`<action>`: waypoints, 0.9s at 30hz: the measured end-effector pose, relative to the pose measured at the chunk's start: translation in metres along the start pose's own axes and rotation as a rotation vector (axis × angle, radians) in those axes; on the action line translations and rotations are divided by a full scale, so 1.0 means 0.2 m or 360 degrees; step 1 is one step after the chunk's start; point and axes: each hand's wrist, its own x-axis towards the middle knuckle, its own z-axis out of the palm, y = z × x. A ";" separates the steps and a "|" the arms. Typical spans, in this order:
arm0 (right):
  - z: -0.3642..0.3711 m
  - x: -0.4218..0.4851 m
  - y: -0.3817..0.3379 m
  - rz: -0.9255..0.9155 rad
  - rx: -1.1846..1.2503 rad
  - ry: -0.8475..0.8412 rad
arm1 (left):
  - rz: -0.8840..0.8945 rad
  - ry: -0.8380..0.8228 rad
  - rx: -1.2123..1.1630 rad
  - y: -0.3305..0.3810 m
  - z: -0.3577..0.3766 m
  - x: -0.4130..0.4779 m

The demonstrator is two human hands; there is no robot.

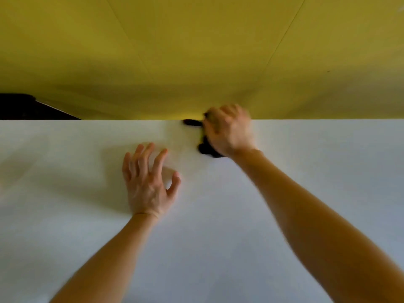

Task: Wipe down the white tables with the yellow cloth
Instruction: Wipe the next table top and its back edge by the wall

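The cloth (206, 150), dark-looking and bunched, lies mostly hidden at the far edge of the white table (218, 237).

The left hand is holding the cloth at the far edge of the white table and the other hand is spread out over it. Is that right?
Not quite. The head view shows the right hand holding the cloth at the far edge of the white table; the left hand is the one spread out over it.

Plain white tabletop (218, 248), plain mustard-yellow wall (196, 51) across the upper frame, near-black cloth (206, 149), black shape (26, 106) at the left edge
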 end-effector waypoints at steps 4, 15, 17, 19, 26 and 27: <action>-0.34 -0.13 0.49 0.0421 -0.0186 0.0130 | 0.0022 0.0039 -0.0019 0.00 0.01 0.01; 0.13 0.07 -0.35 0.0002 0.0079 0.0038 | 0.0006 0.0050 0.0022 0.00 0.01 0.00; -0.01 -0.02 0.00 0.0025 -0.0026 0.0048 | 0.0009 0.0038 0.0004 0.00 0.01 -0.01; -0.21 -0.11 0.39 0.0140 -0.0125 0.0051 | 0.0008 0.0043 0.0001 0.00 0.00 -0.01; -0.16 -0.07 0.33 0.0713 -0.0398 0.0271 | 0.0006 0.0029 0.0012 0.01 0.01 0.00; -0.06 -0.03 0.13 0.0546 -0.0304 0.0242 | 0.0011 0.0030 0.0016 0.01 0.01 0.00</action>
